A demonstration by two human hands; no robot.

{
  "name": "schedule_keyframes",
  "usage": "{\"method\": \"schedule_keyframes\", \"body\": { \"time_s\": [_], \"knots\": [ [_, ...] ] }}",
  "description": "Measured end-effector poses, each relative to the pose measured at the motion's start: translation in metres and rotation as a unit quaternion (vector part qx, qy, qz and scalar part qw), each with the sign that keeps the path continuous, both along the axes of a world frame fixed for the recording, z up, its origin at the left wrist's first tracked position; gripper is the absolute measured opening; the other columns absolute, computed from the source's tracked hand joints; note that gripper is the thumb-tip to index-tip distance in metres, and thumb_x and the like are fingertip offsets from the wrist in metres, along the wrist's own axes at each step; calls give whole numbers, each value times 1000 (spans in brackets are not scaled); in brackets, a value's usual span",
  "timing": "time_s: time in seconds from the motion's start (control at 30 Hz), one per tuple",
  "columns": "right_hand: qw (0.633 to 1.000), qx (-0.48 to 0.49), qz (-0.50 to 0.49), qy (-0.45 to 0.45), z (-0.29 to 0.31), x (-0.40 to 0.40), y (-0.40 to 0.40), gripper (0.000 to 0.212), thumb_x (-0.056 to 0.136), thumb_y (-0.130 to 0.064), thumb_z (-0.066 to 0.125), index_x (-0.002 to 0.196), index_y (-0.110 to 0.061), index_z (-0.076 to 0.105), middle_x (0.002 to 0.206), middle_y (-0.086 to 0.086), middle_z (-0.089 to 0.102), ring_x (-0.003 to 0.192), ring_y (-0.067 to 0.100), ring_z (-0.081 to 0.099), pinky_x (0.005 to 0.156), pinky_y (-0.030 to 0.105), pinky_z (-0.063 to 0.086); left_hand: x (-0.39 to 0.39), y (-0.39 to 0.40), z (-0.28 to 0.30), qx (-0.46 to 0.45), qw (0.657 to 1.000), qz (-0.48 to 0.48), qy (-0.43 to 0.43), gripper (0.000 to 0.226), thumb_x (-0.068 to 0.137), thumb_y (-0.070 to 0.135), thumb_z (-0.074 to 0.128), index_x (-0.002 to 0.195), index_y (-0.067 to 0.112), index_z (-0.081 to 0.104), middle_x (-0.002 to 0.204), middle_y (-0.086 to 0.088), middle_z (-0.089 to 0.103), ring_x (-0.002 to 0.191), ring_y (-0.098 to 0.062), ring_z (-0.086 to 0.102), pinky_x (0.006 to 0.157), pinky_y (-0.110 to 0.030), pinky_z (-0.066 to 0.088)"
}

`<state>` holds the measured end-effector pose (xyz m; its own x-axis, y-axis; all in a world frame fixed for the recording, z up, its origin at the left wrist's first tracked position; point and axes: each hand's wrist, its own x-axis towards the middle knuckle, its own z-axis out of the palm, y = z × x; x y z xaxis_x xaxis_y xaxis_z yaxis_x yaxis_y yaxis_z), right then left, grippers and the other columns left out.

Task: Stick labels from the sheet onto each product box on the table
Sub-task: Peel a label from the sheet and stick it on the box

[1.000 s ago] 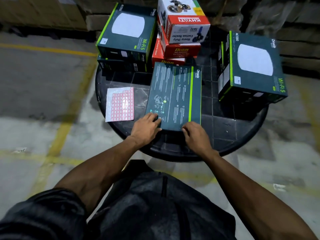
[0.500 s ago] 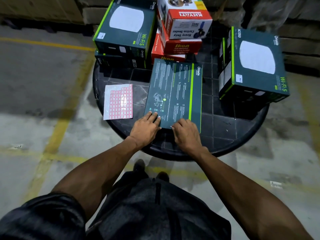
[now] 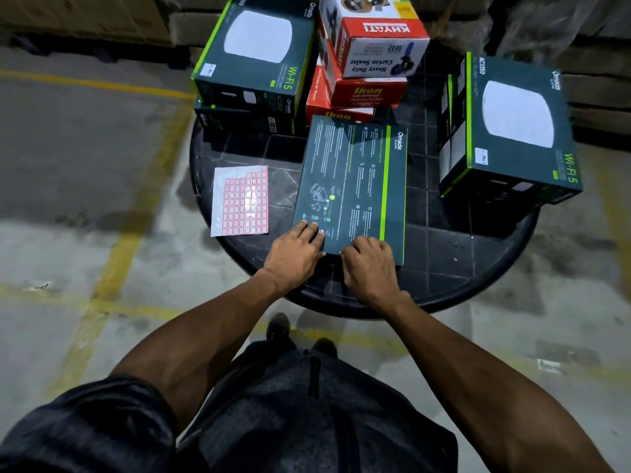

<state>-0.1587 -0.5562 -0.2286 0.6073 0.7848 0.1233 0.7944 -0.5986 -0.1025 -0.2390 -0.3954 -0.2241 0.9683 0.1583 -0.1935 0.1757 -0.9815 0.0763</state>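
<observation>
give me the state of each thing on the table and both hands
label sheet: flat on table, partly used
front box: lying flat, closed
left hand: fingers straight, pressing front box
right hand: fingers curled at box's near edge
right box: closed, small label on it

Bare forearms, dark short sleeves [image 3: 85,428], dark zipped garment [image 3: 307,404].

Warehouse: stacked cartons [image 3: 102,15], yellow floor lines [image 3: 112,268], concrete floor.
</observation>
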Motion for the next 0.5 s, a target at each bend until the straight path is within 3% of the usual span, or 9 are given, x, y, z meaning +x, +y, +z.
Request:
{"method": "schedule_keyframes", "body": {
  "time_s": [0.5],
  "knots": [
    [1000,-2,10,12,-5,-1,-3,12,83,-27,71,80,-15,68,81,7,56,77,30,53,82,45,46,0,3,-4,-2,1000,-6,-1,51,103,42,32,145,12,38,153,-10,34,143,-28,28,111,-39,33]
  ]
}}
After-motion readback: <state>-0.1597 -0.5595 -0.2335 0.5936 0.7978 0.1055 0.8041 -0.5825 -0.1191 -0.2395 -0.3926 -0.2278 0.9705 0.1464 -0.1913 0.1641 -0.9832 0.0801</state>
